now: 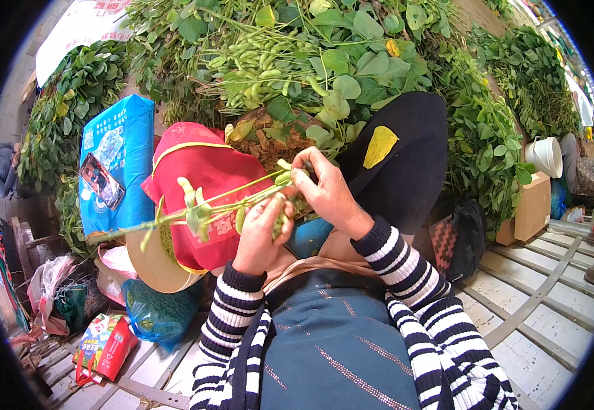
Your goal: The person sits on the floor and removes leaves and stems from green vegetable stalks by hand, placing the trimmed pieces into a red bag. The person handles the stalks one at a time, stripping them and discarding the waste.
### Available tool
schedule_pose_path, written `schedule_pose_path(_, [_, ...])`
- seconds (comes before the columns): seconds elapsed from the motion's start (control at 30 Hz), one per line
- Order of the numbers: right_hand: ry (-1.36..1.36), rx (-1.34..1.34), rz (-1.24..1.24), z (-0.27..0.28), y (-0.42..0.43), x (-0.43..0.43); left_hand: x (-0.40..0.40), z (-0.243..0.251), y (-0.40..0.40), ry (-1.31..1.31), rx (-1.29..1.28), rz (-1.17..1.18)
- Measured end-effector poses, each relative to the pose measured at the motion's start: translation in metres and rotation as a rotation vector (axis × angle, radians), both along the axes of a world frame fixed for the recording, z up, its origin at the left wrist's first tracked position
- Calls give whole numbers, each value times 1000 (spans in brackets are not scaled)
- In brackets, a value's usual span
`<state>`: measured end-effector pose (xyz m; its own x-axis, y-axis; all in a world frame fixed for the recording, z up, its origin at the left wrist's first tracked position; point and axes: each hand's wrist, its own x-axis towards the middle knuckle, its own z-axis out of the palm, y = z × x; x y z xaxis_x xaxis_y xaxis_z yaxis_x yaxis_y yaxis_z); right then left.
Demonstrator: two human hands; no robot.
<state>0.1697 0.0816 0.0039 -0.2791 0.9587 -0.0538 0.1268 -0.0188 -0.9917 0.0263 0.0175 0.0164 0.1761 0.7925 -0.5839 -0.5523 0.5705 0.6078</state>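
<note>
A green soybean stalk with pods [199, 211] stretches leftward from my two hands, over the red cloth [215, 169] on my leg. My left hand [266, 225] has its fingers closed round green pods by the stalk's near end. Just above and to the right, my right hand [322, 187] pinches a pod on the same stalk between thumb and fingers. Beyond my knees lies a large heap of leafy soybean plants [348, 66], with many pods [266, 56] showing. A yellow leaf [380, 147] rests on the dark cloth over my other knee.
To the left are a blue bag [117, 205] with a phone [102, 181] on it, a pale bucket [138, 256] holding green pieces, a blue plastic bag [161, 312] and a red bag [104, 348]. On the right stand a cardboard box [532, 207] and a white bucket [545, 156]. Another person [2, 166] is far left.
</note>
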Motion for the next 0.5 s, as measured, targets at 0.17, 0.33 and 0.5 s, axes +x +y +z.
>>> schedule_pose_path(0.17, [-203, 279, 69, 2, -27, 5, 12, -19, 7, -178, -9, 174])
schedule_pose_path(0.33, [-389, 384, 354, -10, -32, 18, 16, -33, 4, 44, 126, 120])
schedule_pose_path(0.5, [-197, -30, 196, -18, -40, 14, 20, -37, 1, 269, 182, 87])
